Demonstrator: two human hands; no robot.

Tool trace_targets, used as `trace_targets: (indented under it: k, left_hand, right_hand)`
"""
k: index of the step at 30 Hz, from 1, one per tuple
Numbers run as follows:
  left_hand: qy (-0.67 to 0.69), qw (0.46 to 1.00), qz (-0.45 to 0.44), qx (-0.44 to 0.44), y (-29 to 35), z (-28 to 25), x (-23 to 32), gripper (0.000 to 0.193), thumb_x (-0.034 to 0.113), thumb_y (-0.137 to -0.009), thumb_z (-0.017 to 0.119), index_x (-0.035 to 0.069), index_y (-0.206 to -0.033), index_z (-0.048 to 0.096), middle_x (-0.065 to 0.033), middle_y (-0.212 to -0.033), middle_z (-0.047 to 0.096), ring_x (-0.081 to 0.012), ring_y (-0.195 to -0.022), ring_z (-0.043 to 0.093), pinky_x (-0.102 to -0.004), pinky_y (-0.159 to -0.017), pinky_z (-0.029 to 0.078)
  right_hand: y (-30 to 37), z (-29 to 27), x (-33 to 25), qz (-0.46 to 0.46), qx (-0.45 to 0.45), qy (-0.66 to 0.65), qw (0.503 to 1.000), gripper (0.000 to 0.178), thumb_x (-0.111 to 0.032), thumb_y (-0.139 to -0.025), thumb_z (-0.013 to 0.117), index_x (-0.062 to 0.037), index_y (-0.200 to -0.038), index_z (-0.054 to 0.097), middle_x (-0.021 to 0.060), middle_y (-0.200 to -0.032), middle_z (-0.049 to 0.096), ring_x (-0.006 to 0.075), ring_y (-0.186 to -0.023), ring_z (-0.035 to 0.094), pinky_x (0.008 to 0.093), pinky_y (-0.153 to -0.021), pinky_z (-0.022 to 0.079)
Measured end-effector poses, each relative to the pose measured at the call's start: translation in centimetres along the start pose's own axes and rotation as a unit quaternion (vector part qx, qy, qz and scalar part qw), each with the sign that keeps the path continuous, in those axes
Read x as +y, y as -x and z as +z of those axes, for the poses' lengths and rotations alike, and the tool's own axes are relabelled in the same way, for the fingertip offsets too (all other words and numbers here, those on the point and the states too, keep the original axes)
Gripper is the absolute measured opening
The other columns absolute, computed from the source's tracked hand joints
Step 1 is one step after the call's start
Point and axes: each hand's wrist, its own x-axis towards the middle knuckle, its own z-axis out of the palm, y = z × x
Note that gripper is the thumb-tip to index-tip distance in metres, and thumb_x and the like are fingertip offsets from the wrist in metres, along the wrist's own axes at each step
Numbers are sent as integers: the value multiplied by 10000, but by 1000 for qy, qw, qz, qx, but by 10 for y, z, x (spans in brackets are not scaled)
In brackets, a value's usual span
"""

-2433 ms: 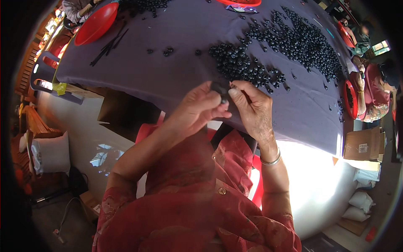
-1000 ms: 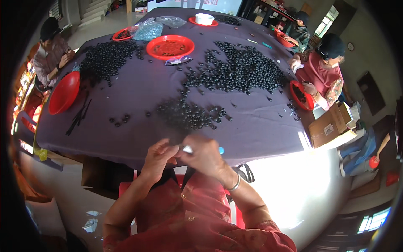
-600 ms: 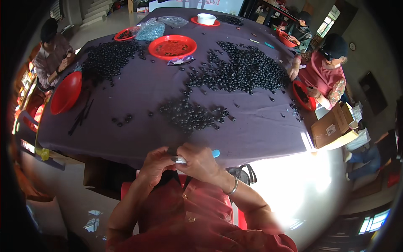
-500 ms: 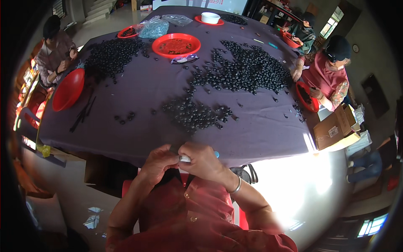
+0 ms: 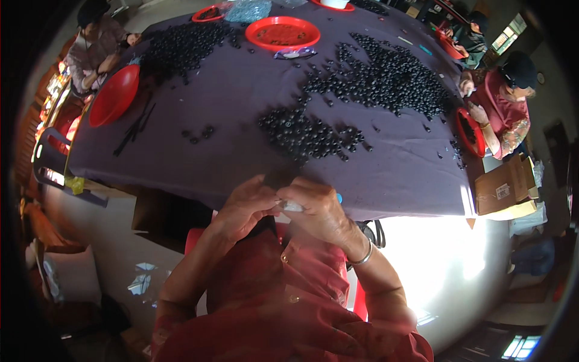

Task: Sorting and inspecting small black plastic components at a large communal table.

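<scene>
My left hand (image 5: pixel 246 206) and my right hand (image 5: pixel 318 211) meet in front of my chest, at the near edge of the table. The right fingers are closed around a small white piece (image 5: pixel 292 206), whose kind I cannot make out. My left fingers are pinched against the right hand, and whatever they hold is hidden. Just beyond both hands lies a loose heap of small, shiny black round pieces (image 5: pixel 304 133) on the dark purple tablecloth (image 5: pixel 199 160). A bit of a blue object (image 5: pixel 339 198) shows beside my right hand.
Larger black heaps lie at right (image 5: pixel 392 78) and left (image 5: pixel 187 45). Red bowls (image 5: pixel 114 96) and a red tray (image 5: pixel 256 37) stand around the table. Co-workers sit at left (image 5: pixel 96 48) and right (image 5: pixel 506 108). A cardboard box (image 5: pixel 500 184) is by the right edge.
The whole view has shifted, with the table's things now farther right and higher. My hands stay together at the table edge. The nearer right-hand co-worker's hands have come closer together.
</scene>
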Motion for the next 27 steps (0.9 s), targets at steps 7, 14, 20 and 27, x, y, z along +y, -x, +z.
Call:
trace_targets:
  k: [7,14,20,27]
  left_hand:
    - [46,997,-32,-54,-1,1,-2,227,56,-880,577,19,-1087,493,-72,-877,597,-136,-778,614,-297,-725,553]
    - [104,989,34,-101,-2,2,-3,199,95,-896,588,55,-1070,499,-56,-902,591,-135,-832,598,-311,-746,542]
    - [75,990,91,-75,1,1,3,141,96,-918,561,78,-1055,530,-42,-900,603,-117,-828,588,-283,-754,516]
    - [92,984,117,-98,0,4,4,104,93,-930,541,88,-1029,576,-19,-942,621,-99,-853,595,-263,-758,508]
  right_hand:
    - [-8,-10,3,78,-43,-167,982,102,-35,-750,710,-25,-844,671,40,-694,606,105,-620,577,242,-558,451]
    - [-4,-11,11,58,1,-70,996,163,-65,-813,674,-19,-968,652,72,-741,621,133,-653,584,256,-616,470]
    - [-1,-8,8,-6,2,-40,999,252,-104,-812,671,-35,-1040,590,101,-755,605,213,-619,588,293,-588,478]
    - [-4,0,6,-78,-4,67,995,239,-96,-764,700,-32,-978,612,84,-696,571,236,-573,555,323,-510,450]
